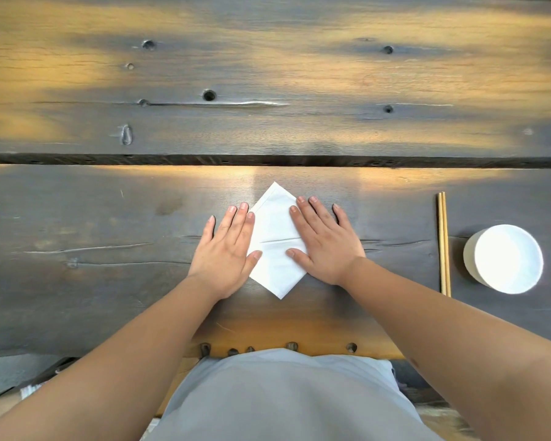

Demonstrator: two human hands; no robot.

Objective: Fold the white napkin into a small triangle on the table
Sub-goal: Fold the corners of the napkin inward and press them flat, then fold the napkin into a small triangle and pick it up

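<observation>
A white napkin [275, 237] lies flat on the dark wooden table [109, 218], turned like a diamond with one corner pointing away from me and one toward me. A horizontal crease or edge runs across its middle. My left hand [226, 253] rests palm down on the napkin's left corner, fingers spread. My right hand [326, 240] lies palm down on the right corner, fingers spread. Both hands press flat and grip nothing. The napkin's side corners are hidden under my hands.
A pair of wooden chopsticks [443, 243] lies to the right, pointing away from me. Further right stands a white bowl [503, 259]. A dark gap [268, 160] between planks runs across the table beyond the napkin. The table's near edge [277, 348] is by my body.
</observation>
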